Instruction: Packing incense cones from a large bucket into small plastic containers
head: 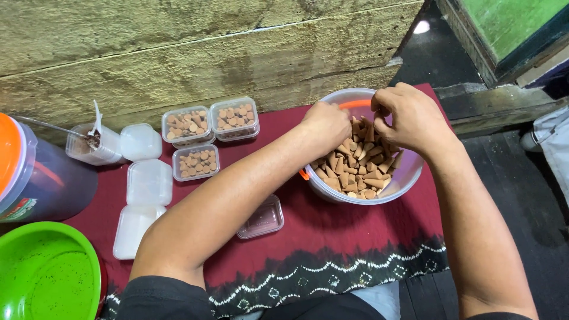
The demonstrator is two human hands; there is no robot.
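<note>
A clear plastic bucket [409, 175] holds several brown cone-shaped pieces [355, 169]. Both hands reach into it. My left hand [326, 124] is closed over cones at the bucket's left side. My right hand [406, 118] hovers over the cones with fingers pinched on one or more of them. Three small clear boxes filled with cones [210, 130] stand upright to the left. An empty clear box [262, 218] lies under my left forearm.
A dark red cloth [332, 237] with a patterned hem covers the floor. White lids [145, 189] lie at the left, with a small tub and spoon [92, 145], a dark bucket with orange lid [35, 178] and a green bowl [47, 272]. A concrete wall runs behind.
</note>
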